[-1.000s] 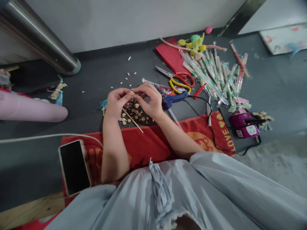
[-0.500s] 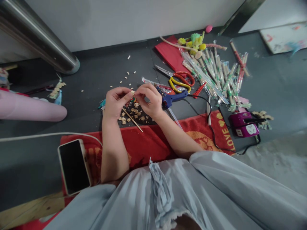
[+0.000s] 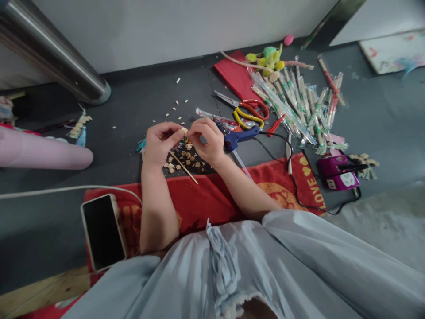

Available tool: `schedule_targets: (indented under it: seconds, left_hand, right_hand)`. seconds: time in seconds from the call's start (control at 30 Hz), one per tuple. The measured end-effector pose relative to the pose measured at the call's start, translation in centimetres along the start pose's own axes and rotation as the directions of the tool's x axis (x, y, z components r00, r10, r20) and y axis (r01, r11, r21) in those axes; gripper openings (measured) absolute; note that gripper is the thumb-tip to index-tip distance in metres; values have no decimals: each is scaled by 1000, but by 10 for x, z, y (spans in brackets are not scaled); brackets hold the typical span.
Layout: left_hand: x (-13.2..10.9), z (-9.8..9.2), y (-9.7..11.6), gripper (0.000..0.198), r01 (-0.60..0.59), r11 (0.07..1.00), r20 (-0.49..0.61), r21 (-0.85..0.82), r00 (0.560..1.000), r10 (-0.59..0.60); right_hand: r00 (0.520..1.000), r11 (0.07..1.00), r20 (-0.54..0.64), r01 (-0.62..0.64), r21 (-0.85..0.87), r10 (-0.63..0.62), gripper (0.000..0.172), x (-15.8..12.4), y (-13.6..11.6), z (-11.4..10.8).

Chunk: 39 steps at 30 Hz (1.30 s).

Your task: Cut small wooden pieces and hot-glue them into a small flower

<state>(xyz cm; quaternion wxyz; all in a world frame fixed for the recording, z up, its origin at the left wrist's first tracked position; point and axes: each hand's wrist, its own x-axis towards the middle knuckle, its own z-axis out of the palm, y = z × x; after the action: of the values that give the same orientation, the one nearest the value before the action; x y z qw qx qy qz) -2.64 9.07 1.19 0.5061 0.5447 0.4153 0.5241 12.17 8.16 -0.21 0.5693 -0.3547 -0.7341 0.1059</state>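
Note:
My left hand (image 3: 159, 142) and my right hand (image 3: 207, 141) meet fingertip to fingertip above the dark floor, both pinching a small pale wooden piece (image 3: 184, 130). Under them lies a scatter of small wooden bits (image 3: 186, 160) and a thin wooden stick (image 3: 183, 167). A blue glue gun (image 3: 239, 135) lies just right of my right hand, its black cord running off to the right.
Red and yellow scissors (image 3: 247, 113), a red sheet (image 3: 236, 76), several wrapped chopsticks (image 3: 300, 106) and fuzzy pompoms (image 3: 267, 56) lie at the back right. A purple power strip (image 3: 338, 173), a red towel (image 3: 212, 199), a phone (image 3: 102, 230), a pink roll (image 3: 43, 153) and a metal pole (image 3: 53, 53) surround me.
Almost nothing differs; my fingers have shifted slightly on the small wooden piece.

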Motion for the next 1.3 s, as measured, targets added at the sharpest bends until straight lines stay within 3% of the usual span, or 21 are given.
schedule_targets:
  seconds: [0.4,0.63,0.9,1.3]
  left_hand:
    - [0,0,-2,28,19,1000,-31,2,999,-19]
    - [1,2,-2,32,29,999,-39,43,999,-27]
    - [2,3,0,29,48,998,-60,37,997,-46]
    - [4,2,-6,36,57,998,-80,32,995,-54]
  right_hand:
    - [998,1000,57,-21,21,20,15,-4,5,2]
    - [986,993,116,-117,-3,117,17,-3,6,3]
    - [997,998,53,-57,-36,59,18,0,3,2]
    - [991,990,40,-127,61,124,19,1,1,2]
